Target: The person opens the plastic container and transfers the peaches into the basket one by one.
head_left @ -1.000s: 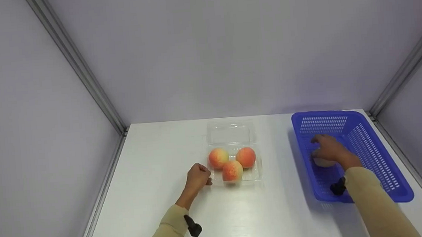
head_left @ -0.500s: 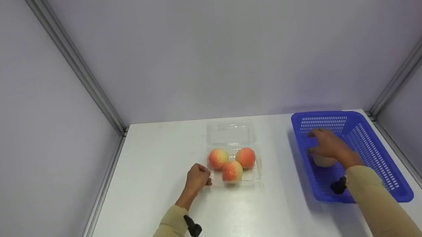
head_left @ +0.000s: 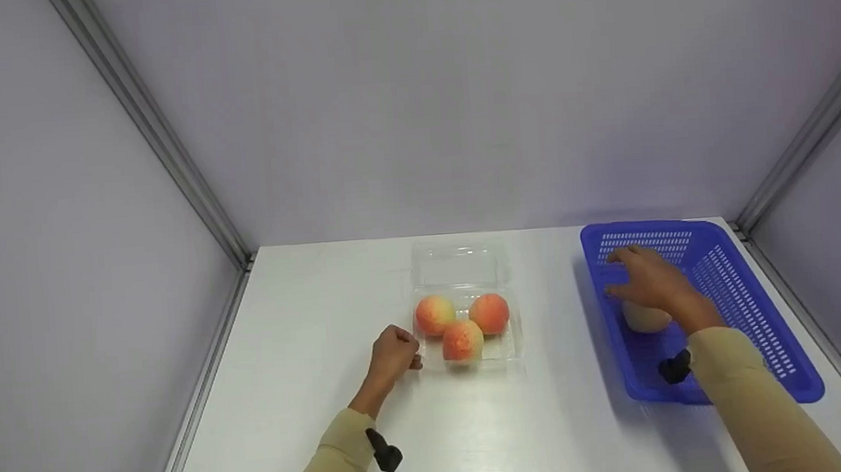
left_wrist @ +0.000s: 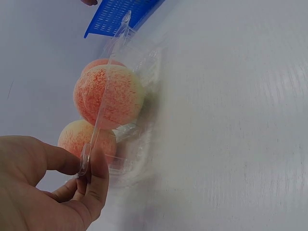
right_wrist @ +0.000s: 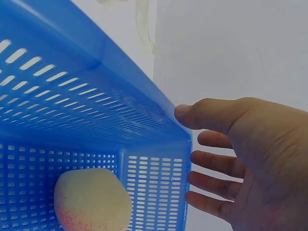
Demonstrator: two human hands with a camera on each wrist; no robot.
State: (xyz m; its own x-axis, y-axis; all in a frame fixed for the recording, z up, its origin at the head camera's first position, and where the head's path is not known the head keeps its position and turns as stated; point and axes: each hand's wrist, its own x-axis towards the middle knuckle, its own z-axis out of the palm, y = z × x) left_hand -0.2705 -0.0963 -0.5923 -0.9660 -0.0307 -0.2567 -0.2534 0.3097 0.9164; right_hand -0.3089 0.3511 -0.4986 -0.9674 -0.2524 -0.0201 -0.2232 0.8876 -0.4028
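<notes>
At ctr, L hand (head_left: 394,353) pinches box (head_left: 503,346), lid (head_left: 459,267) away, lengthwise fore-aft.

In the head view, the right hand (head_left: 651,282) covers part of the pale peach (head_left: 645,320) in the basket (head_left: 765,303) (the bottom edge crops both sleeves (head_left: 333,457)). From the left wrist, a front peach (left_wrist: 109,96) hides most of a rear peach (left_wrist: 98,63); the right wrist view cuts off the pale peach's underside.

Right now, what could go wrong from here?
1. The left hand pinches the edge of the clear container; a tug might shift it and roll the three peaches.
2. The right hand isn't gripping the basket peach; a nudge could roll it.
3. That hand is near the blue basket's wall and might knock it.
</notes>
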